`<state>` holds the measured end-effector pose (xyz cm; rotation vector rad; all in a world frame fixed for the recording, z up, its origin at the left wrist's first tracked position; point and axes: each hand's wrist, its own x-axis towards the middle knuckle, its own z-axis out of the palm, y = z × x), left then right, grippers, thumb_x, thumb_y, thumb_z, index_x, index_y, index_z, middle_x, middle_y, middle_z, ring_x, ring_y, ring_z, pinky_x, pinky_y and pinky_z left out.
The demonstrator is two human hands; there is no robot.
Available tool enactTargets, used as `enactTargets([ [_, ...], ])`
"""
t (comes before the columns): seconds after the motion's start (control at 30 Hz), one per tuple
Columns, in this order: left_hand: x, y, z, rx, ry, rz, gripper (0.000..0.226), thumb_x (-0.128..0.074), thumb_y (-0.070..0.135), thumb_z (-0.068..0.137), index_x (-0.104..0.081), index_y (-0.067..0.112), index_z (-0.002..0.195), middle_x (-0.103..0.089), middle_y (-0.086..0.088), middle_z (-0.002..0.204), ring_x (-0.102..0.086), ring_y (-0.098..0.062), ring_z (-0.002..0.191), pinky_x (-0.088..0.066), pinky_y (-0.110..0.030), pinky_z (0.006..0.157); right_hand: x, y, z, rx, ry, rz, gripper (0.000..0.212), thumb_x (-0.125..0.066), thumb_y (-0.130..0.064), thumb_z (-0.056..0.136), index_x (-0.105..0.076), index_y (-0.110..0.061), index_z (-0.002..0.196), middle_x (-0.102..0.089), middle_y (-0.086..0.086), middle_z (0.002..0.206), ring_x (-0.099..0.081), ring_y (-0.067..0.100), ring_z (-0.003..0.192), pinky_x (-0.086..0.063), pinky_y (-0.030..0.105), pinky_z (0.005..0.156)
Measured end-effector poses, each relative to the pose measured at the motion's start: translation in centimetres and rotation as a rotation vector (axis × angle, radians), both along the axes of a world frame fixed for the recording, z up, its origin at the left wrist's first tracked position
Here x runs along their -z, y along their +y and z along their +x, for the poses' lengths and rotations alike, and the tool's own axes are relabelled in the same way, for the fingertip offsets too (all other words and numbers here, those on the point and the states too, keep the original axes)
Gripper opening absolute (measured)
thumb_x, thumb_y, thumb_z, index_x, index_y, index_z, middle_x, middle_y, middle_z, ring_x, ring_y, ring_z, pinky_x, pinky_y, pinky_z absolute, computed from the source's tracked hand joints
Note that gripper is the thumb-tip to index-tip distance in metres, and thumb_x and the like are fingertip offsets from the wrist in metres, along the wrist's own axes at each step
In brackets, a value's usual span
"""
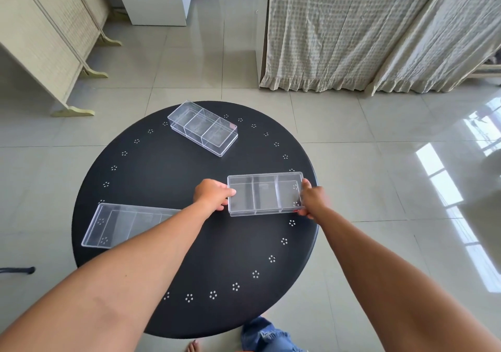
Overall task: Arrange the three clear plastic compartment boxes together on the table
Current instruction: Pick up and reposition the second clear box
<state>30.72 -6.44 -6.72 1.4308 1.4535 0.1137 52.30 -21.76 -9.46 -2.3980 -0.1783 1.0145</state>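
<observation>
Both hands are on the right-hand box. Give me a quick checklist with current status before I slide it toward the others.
1. Left hand on the held box, its left end: ok.
2. Right hand on its right end: ok.
3. Boxes grouped: not ok; far box and left box sit apart.
4. Held box lifted off the table: cannot tell.
5. Path to the middle free: ok.
6. Left box fully visible: not ok; forearm covers it.

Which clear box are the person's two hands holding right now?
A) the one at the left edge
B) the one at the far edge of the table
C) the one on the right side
C: the left hand and right hand grip the two short ends of the right-side box; the others lie untouched.
</observation>
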Motion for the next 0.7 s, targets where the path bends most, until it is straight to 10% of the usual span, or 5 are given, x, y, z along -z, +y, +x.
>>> enactTargets([
  [0.17, -0.6, 0.0, 0.3, 0.028, 0.038, -0.003, 0.022, -0.075, 0.019, 0.077, -0.073, 0.01, 0.096, -0.076, -0.009, 0.091, -0.074, -0.022, 0.081, -0.062, -0.038, 0.075, 0.0, -0.2, 0.9, -0.073, -0.066, -0.004, 0.059, -0.036, -0.058, 0.1, -0.058, -0.011, 0.074, -0.067, 0.01, 0.078, -0.069, 0.033, 0.084, -0.056, 0.038, 0.087],
  [0.57, -2.5, 4.4, -0.7, 0.063, 0.148, 0.134, 0.011, -0.064, 0.03, 0.077, -0.071, 0.021, 0.078, -0.07, -0.004, 0.082, -0.069, -0.028, 0.081, -0.053, -0.033, 0.074, -4.1, 5.9, 2.8, -0.219, -0.344, 0.107, 0.038, -0.035, -0.036, 0.101, -0.057, -0.016, 0.077, -0.063, 0.01, 0.093, -0.06, 0.032, 0.085, -0.044, 0.034, 0.073],
  [0.7, -3.1, 7.9, -1.8, 0.029, 0.151, 0.218, 0.021, -0.067, 0.029, 0.082, -0.077, 0.026, 0.1, -0.074, 0.001, 0.111, -0.066, -0.023, 0.11, -0.045, -0.025, 0.086, -4.2, 9.7, 1.0, -0.295, -0.324, 0.143, 0.038, -0.049, -0.038, 0.097, -0.067, -0.021, 0.125, -0.062, 0.008, 0.129, -0.063, 0.03, 0.113, -0.05, 0.038, 0.1],
])
